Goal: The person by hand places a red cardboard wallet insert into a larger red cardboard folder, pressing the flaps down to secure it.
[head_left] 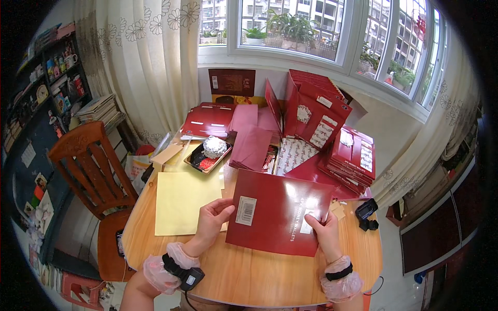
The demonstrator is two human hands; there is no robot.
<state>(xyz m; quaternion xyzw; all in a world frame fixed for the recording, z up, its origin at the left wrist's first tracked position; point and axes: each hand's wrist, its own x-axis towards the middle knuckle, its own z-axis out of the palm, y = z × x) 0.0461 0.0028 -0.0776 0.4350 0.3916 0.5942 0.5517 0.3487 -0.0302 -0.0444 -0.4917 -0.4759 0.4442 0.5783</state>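
Observation:
A flat dark red printed card sleeve (270,212) is held up above the near part of the table, tilted slightly down to the right. My left hand (213,220) pinches its left edge, thumb in front, beside a white barcode label. On the right side my right hand (326,233) grips it with the thumb over a white cut-out patch. The fingers behind the sleeve are hidden. Left of it lies a pale yellow sheet (187,205). Behind that sits a black tray (208,155) with a crumpled silvery-white bundle (214,147) and small red pieces.
Plain red envelopes (251,147) lie mid-table beside a patterned white sheet (294,156). Red packs stand in a box (316,111) and in a stack (355,155) at the right. A black device (367,212) rests at the right edge. A wooden chair (98,186) stands left.

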